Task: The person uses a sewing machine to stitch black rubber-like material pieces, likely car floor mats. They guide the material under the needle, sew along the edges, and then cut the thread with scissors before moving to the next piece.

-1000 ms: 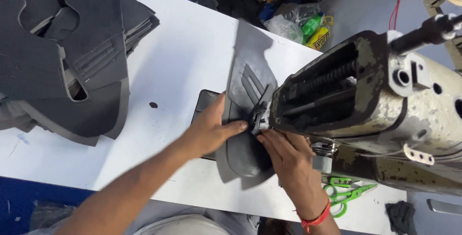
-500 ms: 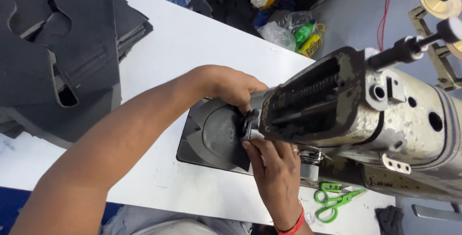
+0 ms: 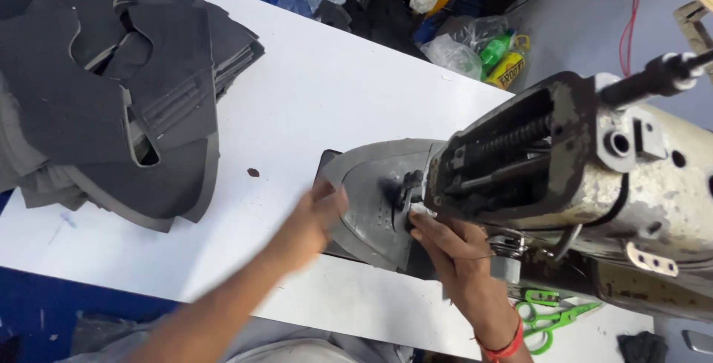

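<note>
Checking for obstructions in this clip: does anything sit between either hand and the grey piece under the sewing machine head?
Nothing visible does. The left hand rests on the grey piece's edge, and the right hand presses it beside the presser foot. The sewing machine head overhangs its right end.
</note>
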